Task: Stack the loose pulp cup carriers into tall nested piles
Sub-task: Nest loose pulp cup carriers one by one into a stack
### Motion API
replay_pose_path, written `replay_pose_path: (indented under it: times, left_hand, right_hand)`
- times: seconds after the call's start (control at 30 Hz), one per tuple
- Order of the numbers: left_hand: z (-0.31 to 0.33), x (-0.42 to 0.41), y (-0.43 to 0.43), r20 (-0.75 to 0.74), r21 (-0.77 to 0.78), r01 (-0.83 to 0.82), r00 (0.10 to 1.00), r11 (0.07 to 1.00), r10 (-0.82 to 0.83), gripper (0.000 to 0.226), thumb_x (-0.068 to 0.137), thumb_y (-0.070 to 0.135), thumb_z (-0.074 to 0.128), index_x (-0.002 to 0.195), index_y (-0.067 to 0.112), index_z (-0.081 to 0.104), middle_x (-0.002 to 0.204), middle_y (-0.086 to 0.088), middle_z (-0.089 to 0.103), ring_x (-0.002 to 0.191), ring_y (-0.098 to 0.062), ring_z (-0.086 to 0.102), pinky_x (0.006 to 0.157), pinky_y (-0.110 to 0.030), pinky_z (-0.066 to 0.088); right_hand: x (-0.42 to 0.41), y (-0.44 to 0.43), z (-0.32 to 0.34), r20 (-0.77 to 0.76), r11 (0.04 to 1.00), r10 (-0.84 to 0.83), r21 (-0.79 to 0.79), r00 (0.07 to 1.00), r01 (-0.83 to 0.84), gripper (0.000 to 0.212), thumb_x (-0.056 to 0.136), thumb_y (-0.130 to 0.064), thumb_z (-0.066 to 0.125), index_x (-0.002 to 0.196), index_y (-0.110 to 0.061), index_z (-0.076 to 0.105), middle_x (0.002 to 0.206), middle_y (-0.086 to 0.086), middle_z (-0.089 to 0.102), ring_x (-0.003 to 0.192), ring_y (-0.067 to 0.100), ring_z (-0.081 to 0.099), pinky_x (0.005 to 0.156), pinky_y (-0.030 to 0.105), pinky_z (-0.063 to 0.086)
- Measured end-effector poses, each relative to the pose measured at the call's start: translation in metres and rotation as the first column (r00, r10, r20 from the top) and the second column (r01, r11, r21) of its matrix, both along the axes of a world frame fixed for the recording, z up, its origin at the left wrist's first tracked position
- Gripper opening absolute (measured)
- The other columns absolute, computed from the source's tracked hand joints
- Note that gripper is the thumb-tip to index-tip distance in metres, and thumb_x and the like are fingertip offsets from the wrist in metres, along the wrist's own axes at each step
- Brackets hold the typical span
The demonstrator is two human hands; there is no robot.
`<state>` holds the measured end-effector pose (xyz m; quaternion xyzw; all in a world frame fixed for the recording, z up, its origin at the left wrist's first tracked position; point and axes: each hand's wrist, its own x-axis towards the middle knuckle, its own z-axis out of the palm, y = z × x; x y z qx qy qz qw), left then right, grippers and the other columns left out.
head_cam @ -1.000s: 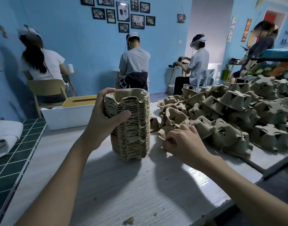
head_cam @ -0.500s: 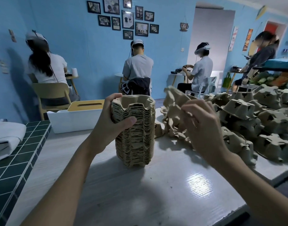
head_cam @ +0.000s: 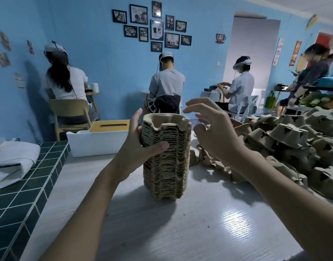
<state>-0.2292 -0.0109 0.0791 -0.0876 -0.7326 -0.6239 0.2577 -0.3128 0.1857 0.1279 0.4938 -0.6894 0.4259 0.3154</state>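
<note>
One tall nested pile (head_cam: 167, 166) stands on the table (head_cam: 180, 232), left hand (head_cam: 138, 147) wrapped round its top from nine o'clock, right hand (head_cam: 216, 136) hovering empty, fingers spread, at two o'clock, and a big heap of loose carriers (head_cam: 293, 140) at three o'clock awaits stacking.

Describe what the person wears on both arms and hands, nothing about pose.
Nothing is worn. The left hand and right hand are bare, with no gloves, rings, watch or bracelet in view. Both forearms are bare too; no sleeve shows before the frame edge.
</note>
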Motion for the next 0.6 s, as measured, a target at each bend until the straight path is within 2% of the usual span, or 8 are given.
replay_pose_path:
  times: [0.1,0.17,0.23,0.33,0.4,0.47,0.53,0.6]
  left_hand:
    - [0.003,0.003,0.003,-0.047,-0.03,0.003,0.999,1.0,-0.004,0.108,0.081,0.035,0.082,0.157,0.032,0.006,0.124,0.014,0.064,0.112,0.008,0.061,0.086,-0.009,0.048]
    - [0.004,0.002,0.005,-0.073,-0.046,-0.011,0.997,0.999,0.008,0.088,0.08,0.046,0.076,0.15,0.038,0.023,0.125,0.01,0.064,0.115,0.0,0.062,0.091,-0.015,0.049]
    - [0.003,0.0,0.007,-0.073,-0.04,-0.035,0.997,0.999,0.032,0.07,0.075,0.055,0.069,0.137,0.036,0.042,0.113,0.015,0.068,0.109,-0.007,0.065,0.089,-0.025,0.052]
    - [0.001,-0.002,0.009,-0.076,-0.006,-0.049,0.996,0.999,0.048,0.06,0.074,0.056,0.068,0.125,0.03,0.05,0.098,0.009,0.067,0.096,-0.009,0.064,0.082,-0.027,0.052]
    - [0.0,-0.003,0.009,-0.074,-0.002,-0.045,0.996,0.999,0.045,0.059,0.074,0.056,0.068,0.123,0.029,0.05,0.101,-0.002,0.066,0.097,-0.011,0.064,0.083,-0.03,0.053]
    - [0.0,-0.003,0.009,-0.075,-0.008,-0.039,0.996,0.999,0.038,0.059,0.074,0.055,0.068,0.124,0.029,0.05,0.107,-0.007,0.066,0.099,-0.014,0.064,0.085,-0.033,0.055]
    - [0.0,-0.003,0.008,-0.075,-0.01,-0.041,0.996,0.999,0.04,0.06,0.074,0.055,0.068,0.125,0.028,0.049,0.104,-0.001,0.068,0.099,-0.012,0.066,0.083,-0.031,0.056]
    - [-0.001,-0.003,0.009,-0.077,-0.008,-0.044,0.996,0.999,0.044,0.06,0.074,0.054,0.068,0.124,0.028,0.049,0.098,0.009,0.07,0.097,-0.009,0.067,0.079,-0.027,0.056]
  right_hand:
    - [0.001,0.001,-0.007,0.073,0.997,0.043,0.053,0.996,-0.047,0.047,0.071,0.001,0.04,0.105,-0.005,0.072,0.117,0.002,0.062,0.112,0.014,0.06,0.097,0.038,0.051]
    - [0.0,0.004,-0.012,0.096,0.994,0.057,0.085,0.994,-0.066,0.049,0.072,-0.002,0.04,0.11,-0.005,0.07,0.12,0.002,0.063,0.114,0.016,0.061,0.099,0.035,0.05]
    - [-0.006,0.01,-0.019,0.108,0.997,0.017,0.074,0.994,-0.025,0.049,0.075,0.001,0.044,0.117,-0.007,0.068,0.121,-0.001,0.062,0.114,0.016,0.06,0.1,0.032,0.049]
    - [-0.025,0.028,-0.04,0.182,0.982,-0.163,0.124,0.97,0.141,0.037,0.084,0.003,0.057,0.118,-0.01,0.068,0.109,0.002,0.069,0.098,0.021,0.066,0.09,0.039,0.054]
    - [-0.041,0.044,-0.06,0.179,0.92,-0.314,0.302,0.932,0.252,0.025,0.087,-0.004,0.062,0.108,-0.015,0.07,0.096,0.001,0.071,0.086,0.023,0.066,0.082,0.043,0.055]
    - [-0.05,0.058,-0.078,0.081,0.798,-0.45,0.483,0.889,0.36,0.009,0.088,-0.02,0.066,0.095,-0.026,0.066,0.091,-0.008,0.066,0.088,0.023,0.062,0.082,0.041,0.047]
    - [-0.055,0.063,-0.088,-0.003,0.686,-0.56,0.56,0.829,0.465,0.014,0.088,-0.033,0.066,0.102,-0.028,0.066,0.1,-0.009,0.067,0.097,0.021,0.057,0.086,0.037,0.035]
    - [-0.059,0.064,-0.094,-0.052,0.61,-0.632,0.581,0.773,0.538,0.019,0.088,-0.037,0.065,0.105,-0.029,0.066,0.104,-0.006,0.07,0.099,0.02,0.053,0.086,0.036,0.028]
